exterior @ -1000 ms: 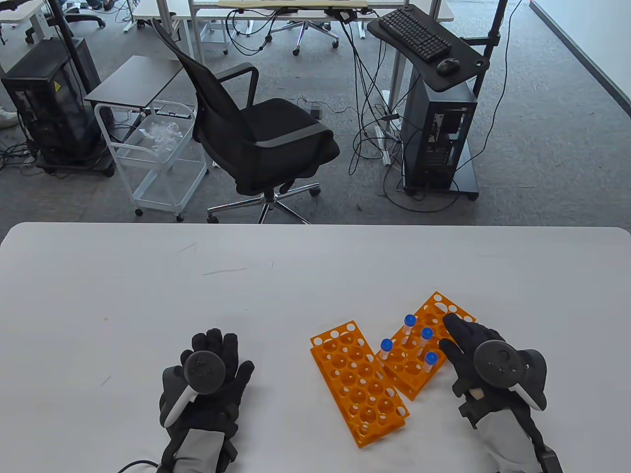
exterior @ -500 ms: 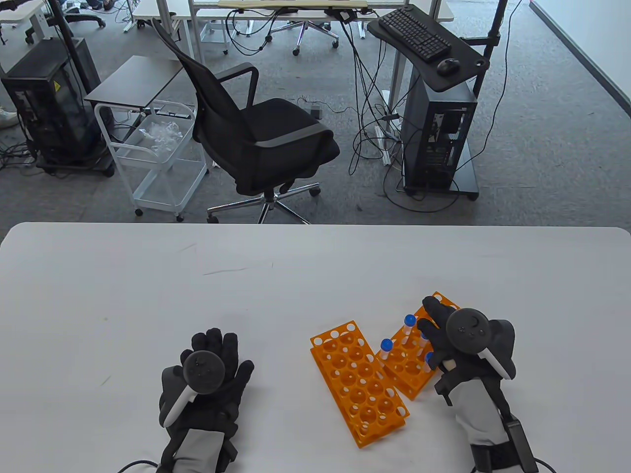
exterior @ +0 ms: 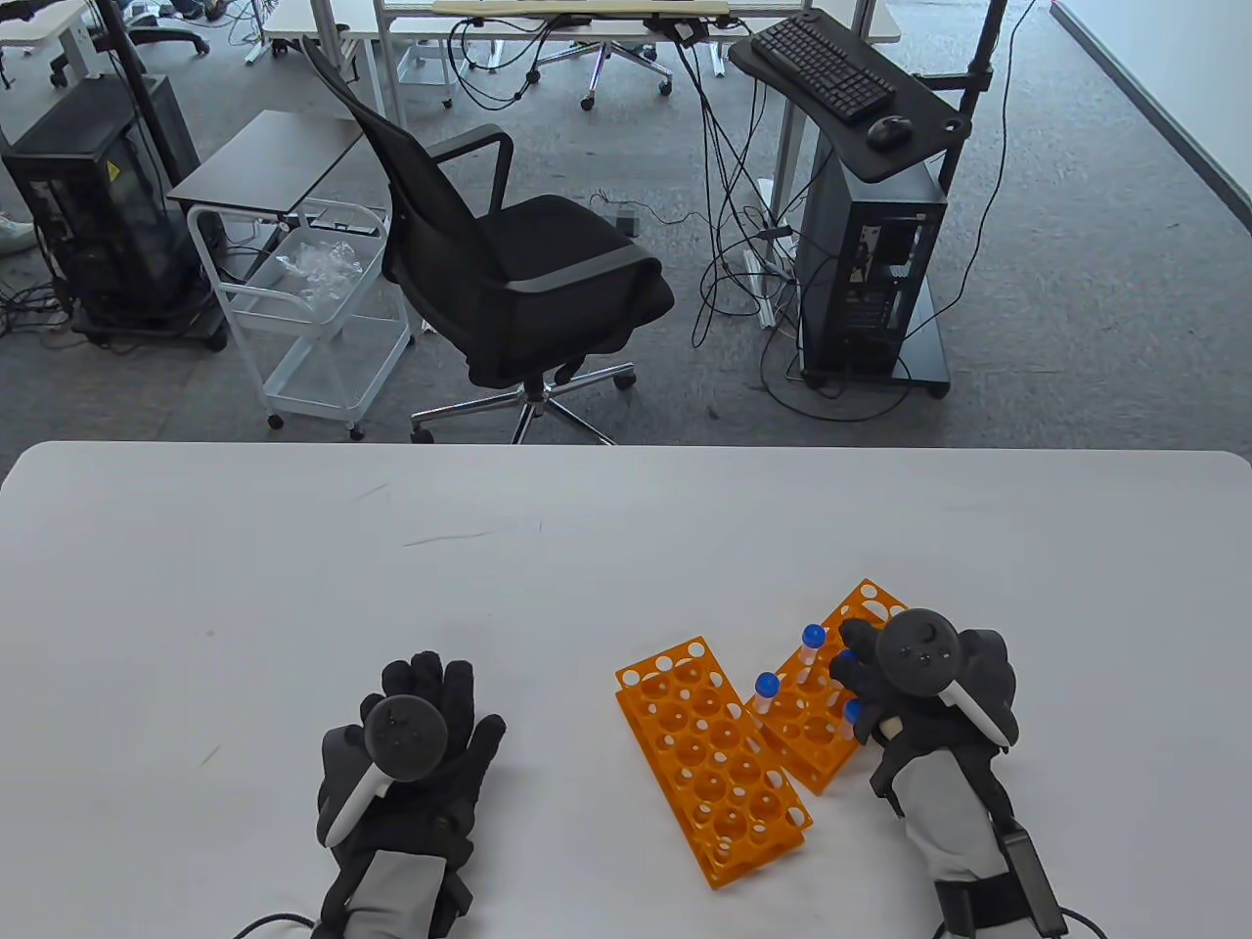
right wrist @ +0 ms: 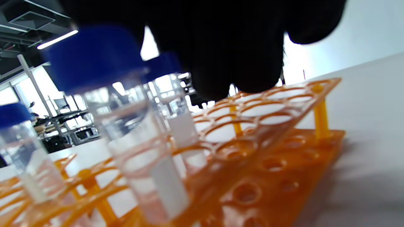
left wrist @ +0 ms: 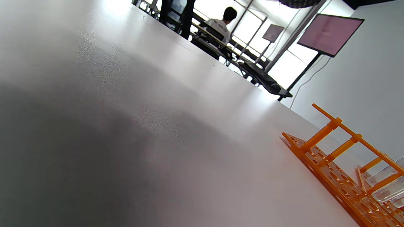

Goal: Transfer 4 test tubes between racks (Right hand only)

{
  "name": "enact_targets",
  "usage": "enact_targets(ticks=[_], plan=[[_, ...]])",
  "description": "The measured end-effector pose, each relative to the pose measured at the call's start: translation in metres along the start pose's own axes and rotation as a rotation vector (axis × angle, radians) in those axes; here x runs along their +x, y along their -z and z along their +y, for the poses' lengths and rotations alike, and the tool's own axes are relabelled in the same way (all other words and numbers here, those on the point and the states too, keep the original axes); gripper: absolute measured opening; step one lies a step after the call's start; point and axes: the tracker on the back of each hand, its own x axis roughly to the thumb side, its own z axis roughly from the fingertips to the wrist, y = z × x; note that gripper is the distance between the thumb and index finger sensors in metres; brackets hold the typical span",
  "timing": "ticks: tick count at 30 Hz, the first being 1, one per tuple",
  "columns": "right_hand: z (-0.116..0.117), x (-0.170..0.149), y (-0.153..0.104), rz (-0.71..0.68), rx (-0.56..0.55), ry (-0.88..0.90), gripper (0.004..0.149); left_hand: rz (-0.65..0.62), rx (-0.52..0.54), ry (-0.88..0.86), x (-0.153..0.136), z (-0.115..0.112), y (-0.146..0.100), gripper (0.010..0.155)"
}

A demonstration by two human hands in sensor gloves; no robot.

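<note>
Two orange racks lie side by side on the white table [exterior: 587, 548]. The left rack [exterior: 711, 762] holds no tubes. The right rack [exterior: 797, 719] holds clear test tubes with blue caps; two stand free at its left side [exterior: 811, 638] [exterior: 766, 683], and another cap [exterior: 853, 709] peeks out under my right hand. My right hand [exterior: 849, 665] hovers over this rack with its fingers curled down around the tubes. In the right wrist view my dark fingers [right wrist: 227, 47] hang just above and beside the blue caps [right wrist: 94, 56]. Contact is unclear. My left hand [exterior: 440, 704] rests flat on the table, empty.
An orange rack [left wrist: 341, 164] shows at the lower right of the left wrist view. Beyond the table's far edge stand an office chair [exterior: 518, 274], a white cart [exterior: 313, 303] and a computer stand [exterior: 861, 245].
My right hand moved left and forward from the rack's right end to above the tubes, then drew back slightly while its fingers curled down over them. My left hand stayed still.
</note>
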Motion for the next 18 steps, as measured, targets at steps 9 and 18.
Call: enact_targets(ticks=[9,18], plan=[[0.005,-0.002,0.001,-0.010,-0.005,0.033,0.052,-0.003,0.014,-0.007,0.000,0.002,-0.001,0.069],[-0.004,-0.001,-0.001,-0.025,-0.061,0.055,0.050,-0.013,0.009,0.006,0.001,0.001,-0.002,0.069]])
